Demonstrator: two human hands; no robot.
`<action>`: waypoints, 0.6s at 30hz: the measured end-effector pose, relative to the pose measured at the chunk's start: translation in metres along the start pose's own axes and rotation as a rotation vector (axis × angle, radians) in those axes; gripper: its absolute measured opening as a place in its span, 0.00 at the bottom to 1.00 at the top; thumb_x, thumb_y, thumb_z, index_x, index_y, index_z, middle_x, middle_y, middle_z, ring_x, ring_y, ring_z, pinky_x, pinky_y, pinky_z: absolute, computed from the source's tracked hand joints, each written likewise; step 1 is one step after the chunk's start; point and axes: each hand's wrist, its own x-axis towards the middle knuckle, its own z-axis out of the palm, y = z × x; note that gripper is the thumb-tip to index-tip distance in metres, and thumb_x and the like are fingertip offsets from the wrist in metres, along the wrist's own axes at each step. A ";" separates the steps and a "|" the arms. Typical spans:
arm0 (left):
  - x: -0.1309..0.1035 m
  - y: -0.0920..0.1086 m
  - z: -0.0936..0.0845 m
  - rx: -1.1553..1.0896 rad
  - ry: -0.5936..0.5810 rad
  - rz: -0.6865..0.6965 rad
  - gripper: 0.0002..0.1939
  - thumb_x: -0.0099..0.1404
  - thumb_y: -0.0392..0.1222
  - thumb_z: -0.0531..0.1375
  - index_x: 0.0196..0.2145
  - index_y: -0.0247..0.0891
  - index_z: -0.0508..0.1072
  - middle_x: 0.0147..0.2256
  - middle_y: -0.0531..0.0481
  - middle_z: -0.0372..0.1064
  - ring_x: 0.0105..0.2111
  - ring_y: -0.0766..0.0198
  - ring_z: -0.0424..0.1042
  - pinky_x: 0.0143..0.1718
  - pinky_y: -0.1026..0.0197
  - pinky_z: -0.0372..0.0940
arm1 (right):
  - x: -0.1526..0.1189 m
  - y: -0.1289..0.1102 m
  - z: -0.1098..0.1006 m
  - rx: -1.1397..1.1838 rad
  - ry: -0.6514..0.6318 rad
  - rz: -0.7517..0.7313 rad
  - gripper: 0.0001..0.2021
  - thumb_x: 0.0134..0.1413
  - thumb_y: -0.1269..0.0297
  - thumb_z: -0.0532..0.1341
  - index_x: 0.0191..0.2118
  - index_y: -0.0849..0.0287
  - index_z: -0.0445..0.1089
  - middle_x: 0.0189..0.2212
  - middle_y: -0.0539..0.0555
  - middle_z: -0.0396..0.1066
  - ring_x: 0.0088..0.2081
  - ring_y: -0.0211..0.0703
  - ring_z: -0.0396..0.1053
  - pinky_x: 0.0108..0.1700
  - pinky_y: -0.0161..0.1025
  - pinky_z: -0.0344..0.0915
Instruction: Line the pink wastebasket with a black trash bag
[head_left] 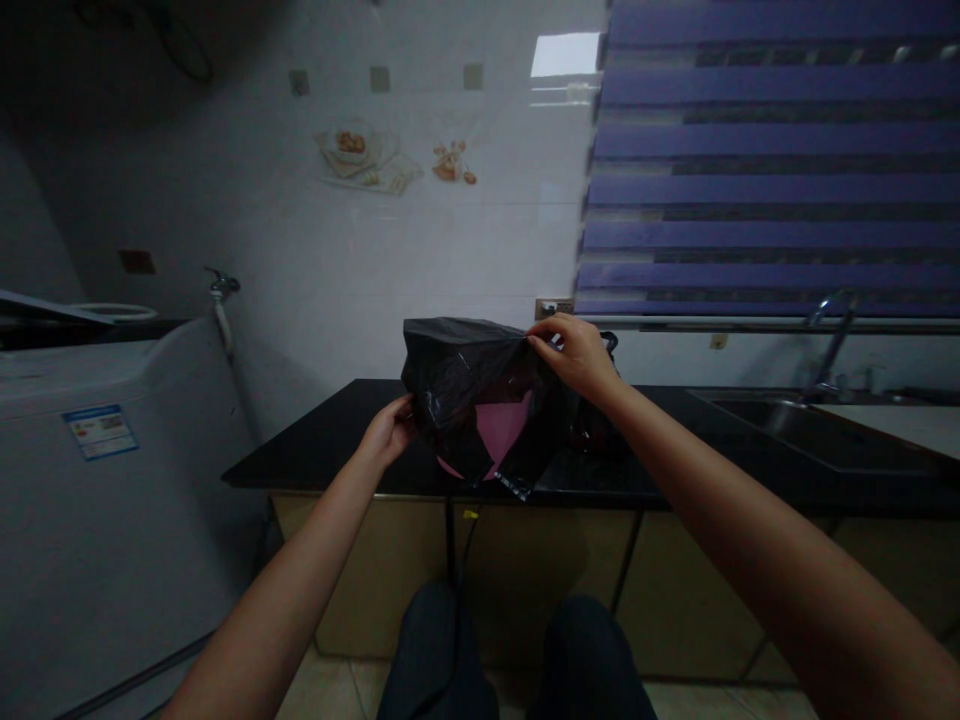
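A black plastic bag [450, 375] is held up over the front of the counter, its mouth partly spread. My right hand [574, 350] pinches the bag's upper edge between thumb and fingers. At the bag's left side, my left hand [390, 428] grips the plastic, with some fingertips hidden behind it. Something pink and flat [501, 432] shows through the bag's opening; I cannot tell what it is. A dark, shiny item [592, 430] stands on the counter behind my right wrist, mostly hidden.
The black countertop [337, 440] runs above beige cabinets [540, 570]. At right is a sink [810, 430] with a faucet [832, 335]. A washing machine [120, 500] stands at left near a wall tap [222, 283]. A purple striped blind [772, 150] covers the window.
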 end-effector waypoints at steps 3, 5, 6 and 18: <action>0.000 -0.001 0.000 -0.003 -0.002 0.004 0.08 0.60 0.31 0.57 0.25 0.36 0.72 0.21 0.51 0.71 0.20 0.66 0.70 0.26 0.63 0.66 | 0.000 -0.001 0.000 0.003 -0.001 -0.001 0.07 0.55 0.65 0.58 0.34 0.59 0.74 0.33 0.55 0.72 0.34 0.41 0.67 0.38 0.39 0.62; 0.000 -0.001 0.000 -0.004 -0.007 0.005 0.08 0.60 0.31 0.57 0.25 0.36 0.72 0.21 0.51 0.71 0.20 0.66 0.70 0.26 0.64 0.66 | -0.001 -0.001 -0.001 0.004 -0.002 0.005 0.07 0.55 0.65 0.58 0.34 0.59 0.74 0.33 0.55 0.72 0.34 0.41 0.67 0.38 0.39 0.62; 0.000 -0.001 -0.001 -0.004 -0.009 0.004 0.08 0.60 0.31 0.57 0.25 0.36 0.72 0.21 0.50 0.71 0.20 0.66 0.70 0.26 0.64 0.65 | -0.001 -0.002 -0.001 0.005 -0.003 0.008 0.07 0.55 0.65 0.58 0.34 0.59 0.74 0.33 0.55 0.72 0.34 0.41 0.67 0.38 0.39 0.62; -0.002 -0.001 -0.001 0.004 -0.010 -0.012 0.11 0.62 0.31 0.56 0.23 0.35 0.72 0.20 0.50 0.70 0.19 0.66 0.69 0.24 0.64 0.65 | -0.003 -0.003 -0.002 0.008 0.014 -0.003 0.07 0.55 0.66 0.58 0.34 0.60 0.74 0.33 0.55 0.72 0.34 0.41 0.67 0.38 0.38 0.61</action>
